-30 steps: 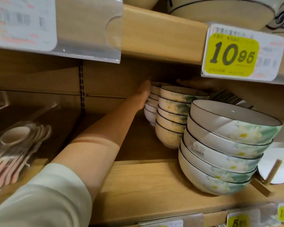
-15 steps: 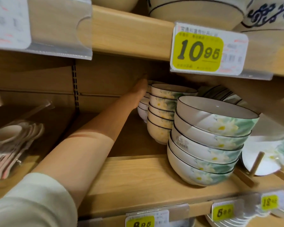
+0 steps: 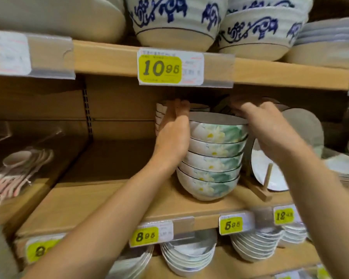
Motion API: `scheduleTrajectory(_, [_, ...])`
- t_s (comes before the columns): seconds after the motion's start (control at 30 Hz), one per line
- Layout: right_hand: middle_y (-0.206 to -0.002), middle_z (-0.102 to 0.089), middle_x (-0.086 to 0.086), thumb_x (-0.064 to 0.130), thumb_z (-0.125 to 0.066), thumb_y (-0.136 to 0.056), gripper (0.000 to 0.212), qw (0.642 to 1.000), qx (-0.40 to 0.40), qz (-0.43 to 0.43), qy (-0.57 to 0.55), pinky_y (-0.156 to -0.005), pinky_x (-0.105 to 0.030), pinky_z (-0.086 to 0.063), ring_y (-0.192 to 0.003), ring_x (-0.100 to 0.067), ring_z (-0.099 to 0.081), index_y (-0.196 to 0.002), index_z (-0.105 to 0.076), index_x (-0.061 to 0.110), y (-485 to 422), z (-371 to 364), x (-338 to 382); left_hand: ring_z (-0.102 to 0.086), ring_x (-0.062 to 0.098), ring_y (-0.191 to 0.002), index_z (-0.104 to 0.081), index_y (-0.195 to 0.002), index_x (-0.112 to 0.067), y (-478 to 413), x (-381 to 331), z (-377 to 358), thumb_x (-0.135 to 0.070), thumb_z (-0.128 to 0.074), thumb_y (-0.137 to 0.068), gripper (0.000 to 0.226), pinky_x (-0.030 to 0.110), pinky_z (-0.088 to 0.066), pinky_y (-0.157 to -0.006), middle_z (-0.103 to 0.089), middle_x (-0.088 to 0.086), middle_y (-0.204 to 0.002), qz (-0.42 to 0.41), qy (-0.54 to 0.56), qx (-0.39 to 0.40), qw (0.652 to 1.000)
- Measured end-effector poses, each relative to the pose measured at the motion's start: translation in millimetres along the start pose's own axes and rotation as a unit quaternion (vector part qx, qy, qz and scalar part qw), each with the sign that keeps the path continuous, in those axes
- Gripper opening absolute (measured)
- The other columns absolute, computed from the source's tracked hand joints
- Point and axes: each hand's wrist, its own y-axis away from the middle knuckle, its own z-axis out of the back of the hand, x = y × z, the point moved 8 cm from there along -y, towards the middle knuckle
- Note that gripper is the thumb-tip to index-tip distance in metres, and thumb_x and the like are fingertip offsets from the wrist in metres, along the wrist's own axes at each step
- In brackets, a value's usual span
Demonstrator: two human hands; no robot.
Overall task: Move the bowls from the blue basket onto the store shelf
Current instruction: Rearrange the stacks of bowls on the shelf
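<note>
5 stkd floral bowls (image 3: 214,158), L hand (image 3: 172,137), R hand (image 3: 270,131)

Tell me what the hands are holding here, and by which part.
Both hold the stack of floral bowls: the left hand cups its left side near the top, and the right hand curls over its top rim on the right.

Wooden shelf (image 3: 109,198), stack of 5 floral bowls (image 3: 212,158) near front, smaller bowl stack (image 3: 159,115) behind, plate stand (image 3: 257,190) alongside
</note>
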Motion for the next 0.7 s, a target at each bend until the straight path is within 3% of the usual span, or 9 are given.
scheduleTrajectory(0.07, [-0.082, -0.071, 0.011, 0.057, -0.061, -0.066, 0.04, 0.998, -0.036, 0.037, -0.045, -0.074, -0.039, -0.051, -0.081, -0.008, -0.066, -0.082, -0.067, 0.02, 18, -3, -7, -0.049, 0.028, -0.124, -0.058, -0.125, -0.017, 15, 0, -8, -0.054, -0.033, -0.094, 0.054, 0.036, -0.034, -0.107, -0.057, 0.01, -0.134, -0.018, -0.01, -0.001, 1.0])
scheduleTrajectory(0.17, [-0.087, -0.065, 0.018, 0.063, -0.053, -0.072, 0.043, 0.993, -0.052, 0.014, -0.103, -0.07, -0.03, -0.045, -0.083, 0.003, -0.06, -0.093, -0.06, 0.026, 31, -8, -28, -0.052, 0.029, -0.118, -0.059, -0.114, -0.017, 25, 0, -10, -0.053, -0.029, -0.092, 0.052, 0.04, -0.037, -0.102, -0.061, 0.011, -0.124, -0.021, 0.013, -0.052, 0.998])
scheduleTrajectory(0.27, [-0.105, -0.067, 0.006, 0.067, -0.044, -0.075, 0.061, 0.99, -0.01, -0.035, -0.14, -0.08, -0.034, -0.048, -0.098, -0.01, -0.063, -0.112, -0.06, 0.022, 29, -22, -43, -0.048, 0.029, -0.125, -0.056, -0.128, -0.015, 28, 11, -12, -0.056, -0.025, -0.097, 0.06, 0.04, -0.034, -0.107, -0.057, 0.011, -0.133, 0.007, 0.011, -0.078, 0.997])
scheduleTrajectory(0.33, [-0.108, -0.067, 0.003, 0.074, -0.036, -0.072, 0.071, 0.99, -0.017, -0.026, -0.139, -0.09, -0.039, -0.048, -0.102, -0.014, -0.062, -0.113, -0.059, 0.021, 32, -26, -42, -0.048, 0.029, -0.125, -0.055, -0.132, -0.019, 32, 15, -11, -0.057, -0.026, -0.097, 0.059, 0.04, -0.035, -0.107, -0.056, 0.01, -0.134, 0.011, 0.012, -0.1, 0.995])
scheduleTrajectory(0.5, [-0.117, -0.067, 0.001, 0.085, -0.026, -0.07, 0.087, 0.985, -0.012, -0.022, -0.17, -0.106, -0.046, -0.042, -0.112, -0.016, -0.06, -0.115, -0.063, 0.021, 33, -28, -49, -0.055, 0.028, -0.117, -0.063, -0.121, -0.026, 41, 22, -10, -0.067, -0.02, -0.083, 0.071, 0.042, -0.041, -0.104, -0.064, 0.007, -0.123, 0.03, 0.023, -0.115, 0.993])
scheduleTrajectory(0.63, [-0.12, -0.067, 0.002, 0.088, -0.024, -0.071, 0.088, 0.984, 0.033, -0.025, -0.176, -0.107, -0.048, -0.041, -0.116, -0.019, -0.059, -0.118, -0.063, 0.025, 36, -37, -64, -0.056, 0.024, -0.116, -0.064, -0.105, -0.035, 49, 27, -11, -0.071, -0.02, -0.081, 0.062, 0.043, -0.041, -0.104, -0.065, -0.002, -0.119, 0.031, 0.024, -0.122, 0.992])
scheduleTrajectory(0.7, [-0.124, -0.065, 0.003, 0.09, -0.023, -0.069, 0.091, 0.982, 0.045, -0.028, -0.179, -0.108, -0.048, -0.039, -0.119, -0.019, -0.058, -0.122, -0.061, 0.026, 34, -39, -65, -0.056, 0.024, -0.115, -0.066, -0.107, -0.033, 50, 27, -11, -0.074, -0.017, -0.078, 0.07, 0.044, -0.04, -0.105, -0.066, -0.001, -0.119, 0.033, 0.013, -0.132, 0.991])
